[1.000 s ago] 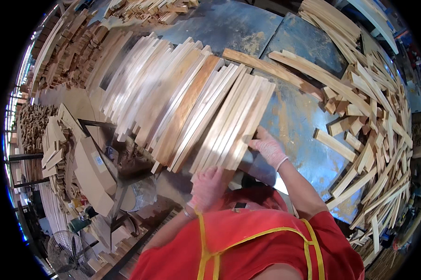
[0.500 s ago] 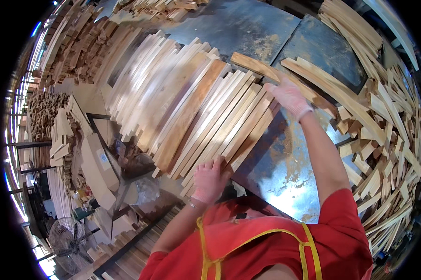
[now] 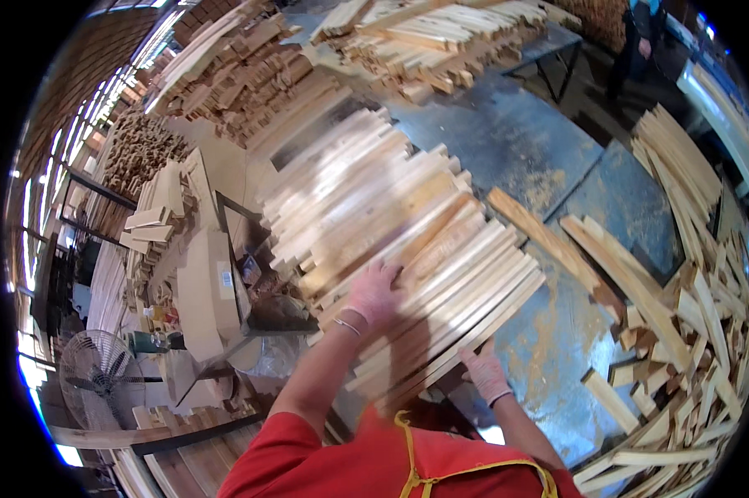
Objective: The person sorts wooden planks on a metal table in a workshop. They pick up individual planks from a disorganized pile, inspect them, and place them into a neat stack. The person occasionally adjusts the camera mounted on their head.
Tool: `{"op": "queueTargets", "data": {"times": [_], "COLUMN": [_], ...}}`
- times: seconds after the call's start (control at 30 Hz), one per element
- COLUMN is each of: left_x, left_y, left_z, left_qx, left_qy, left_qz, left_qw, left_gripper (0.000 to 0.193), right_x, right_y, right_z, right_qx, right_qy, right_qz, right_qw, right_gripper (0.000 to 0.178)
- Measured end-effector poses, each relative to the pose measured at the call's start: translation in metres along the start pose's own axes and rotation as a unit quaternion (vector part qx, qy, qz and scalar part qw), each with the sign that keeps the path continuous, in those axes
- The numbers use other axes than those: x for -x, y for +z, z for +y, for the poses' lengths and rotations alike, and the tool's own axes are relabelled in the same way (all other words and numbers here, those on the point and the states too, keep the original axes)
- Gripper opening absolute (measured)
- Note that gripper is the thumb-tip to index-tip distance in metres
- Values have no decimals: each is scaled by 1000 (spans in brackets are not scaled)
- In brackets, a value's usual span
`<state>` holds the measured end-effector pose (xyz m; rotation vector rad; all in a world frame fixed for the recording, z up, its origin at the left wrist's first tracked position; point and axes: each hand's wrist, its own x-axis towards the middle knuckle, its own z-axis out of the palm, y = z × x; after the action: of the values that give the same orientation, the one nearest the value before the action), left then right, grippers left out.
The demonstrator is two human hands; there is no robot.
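Pale wooden strips (image 3: 466, 295) lie side by side in a long slanting row before me. My left hand (image 3: 376, 295), in a thin pinkish glove, rests on the strips around the middle of the row. Its fingers lie over the wood, and I see nothing lifted in them. At the row's near right edge is my right hand (image 3: 484, 373), gloved too. Its fingers are apart, with the tips against the side of the outermost strip. A browner strip (image 3: 437, 236) lies among the paler ones, just beyond my left hand.
A curved brown piece (image 3: 545, 241) lies apart on the blue-grey metal tabletop (image 3: 516, 153). Loose offcuts (image 3: 707, 357) heap up at the right, and stacked wood (image 3: 449, 37) stands at the far side. A fan (image 3: 100, 378) stands at lower left; a person (image 3: 640, 41) is at far right.
My right hand has come from the row's far right end back to its near right edge. My left hand has moved from the near ends onto the strips. The view has shifted.
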<state>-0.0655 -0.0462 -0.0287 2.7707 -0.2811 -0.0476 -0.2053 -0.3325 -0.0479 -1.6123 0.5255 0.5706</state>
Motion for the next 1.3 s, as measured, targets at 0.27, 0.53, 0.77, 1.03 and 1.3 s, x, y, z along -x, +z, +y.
{"op": "queueTargets", "data": {"times": [0.27,0.53,0.77,1.03,1.3], "left_x": [11,-75,-132,-160,-157], "left_y": [-1,-72,-106,-69,-60], "left_z": [40,-58,-98,-175,-149], "left_qx": [-20,4,-14,-54,-120], "left_qy": [-14,0,-26,30,9], "left_qz": [-23,-172,-189,76,-56], "left_qw": [999,985,982,995,991], "left_gripper": [42,78,89,101,104], "right_x": [-28,-38,-65,-111,-133], "right_y": [17,29,80,113,-33], "right_z": [-29,-22,-93,-154,-138], "right_qx": [128,32,65,147,285], "right_qy": [3,53,54,-18,-86], "right_qz": [-15,-3,20,17,180], "right_qw": [992,998,996,989,938], "right_gripper": [53,45,42,53,38]}}
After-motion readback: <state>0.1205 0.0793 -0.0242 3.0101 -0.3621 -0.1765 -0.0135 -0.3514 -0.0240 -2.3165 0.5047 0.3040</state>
